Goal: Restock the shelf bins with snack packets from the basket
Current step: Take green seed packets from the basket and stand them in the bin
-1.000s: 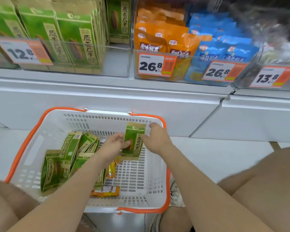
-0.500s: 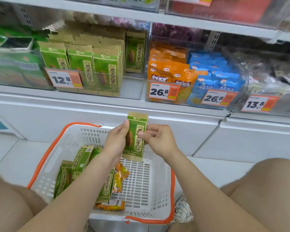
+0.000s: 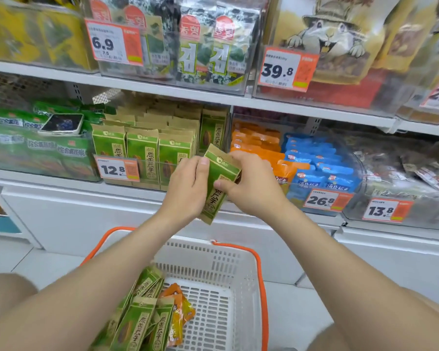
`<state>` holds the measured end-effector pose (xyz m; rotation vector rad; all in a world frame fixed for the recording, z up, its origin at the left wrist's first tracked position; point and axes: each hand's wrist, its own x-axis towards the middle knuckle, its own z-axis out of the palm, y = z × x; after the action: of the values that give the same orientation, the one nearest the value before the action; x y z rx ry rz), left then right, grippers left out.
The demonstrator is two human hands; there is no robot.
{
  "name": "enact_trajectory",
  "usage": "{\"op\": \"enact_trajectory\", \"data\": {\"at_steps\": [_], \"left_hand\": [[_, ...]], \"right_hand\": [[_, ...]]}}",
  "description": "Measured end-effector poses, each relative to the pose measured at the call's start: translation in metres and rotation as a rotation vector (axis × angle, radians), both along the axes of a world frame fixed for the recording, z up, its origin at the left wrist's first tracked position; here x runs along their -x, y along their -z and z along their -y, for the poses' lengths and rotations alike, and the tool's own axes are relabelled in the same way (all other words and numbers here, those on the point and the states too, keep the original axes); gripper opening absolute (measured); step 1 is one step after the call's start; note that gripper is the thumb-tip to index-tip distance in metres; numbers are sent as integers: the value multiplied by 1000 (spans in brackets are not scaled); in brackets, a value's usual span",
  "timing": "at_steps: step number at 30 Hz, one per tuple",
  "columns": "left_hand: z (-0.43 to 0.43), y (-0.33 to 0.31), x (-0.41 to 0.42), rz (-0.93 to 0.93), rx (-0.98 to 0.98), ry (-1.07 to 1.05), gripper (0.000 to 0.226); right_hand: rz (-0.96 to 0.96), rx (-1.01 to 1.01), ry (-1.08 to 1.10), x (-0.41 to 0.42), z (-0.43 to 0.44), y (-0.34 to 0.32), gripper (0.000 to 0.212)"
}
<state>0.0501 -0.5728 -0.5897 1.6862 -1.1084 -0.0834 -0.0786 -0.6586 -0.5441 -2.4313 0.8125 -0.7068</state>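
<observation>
Head view: green packet (image 3: 219, 183) gripped btwn both hands, seemingly tilted.

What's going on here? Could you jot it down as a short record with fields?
held item: green packet, tilted, in front of the shelf
left hand: grips the packet's left side
right hand: pinches its right edge
matching bin: same green packets upright, tag 12.8
basket: white, orange rim, below; green packets and orange packets inside
neighbouring bin: orange and blue packs, tag 26.8
</observation>
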Motion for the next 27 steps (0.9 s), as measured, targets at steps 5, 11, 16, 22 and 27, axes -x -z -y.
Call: {"op": "enact_trajectory", "data": {"at_steps": [5,11,16,22,27], "left_hand": [[9,-42,-45,241,-61,-140,22],[23,-57,-78,510,-331,-259,55],[39,-18,-85,674,-496,-320,86],[47,-18,-91,809,-420,-280,83],[49,-14,-90,816,-390,-267,71]], "right_hand": [[143,162,63,-20,21,-31,32],[159,246,71,-58,42,-48,41],[103,150,-54,-74,60,-36,50],[6,100,-117,-76,71,-33,51],[-106,142,-145,-65,76,-31,42]]}}
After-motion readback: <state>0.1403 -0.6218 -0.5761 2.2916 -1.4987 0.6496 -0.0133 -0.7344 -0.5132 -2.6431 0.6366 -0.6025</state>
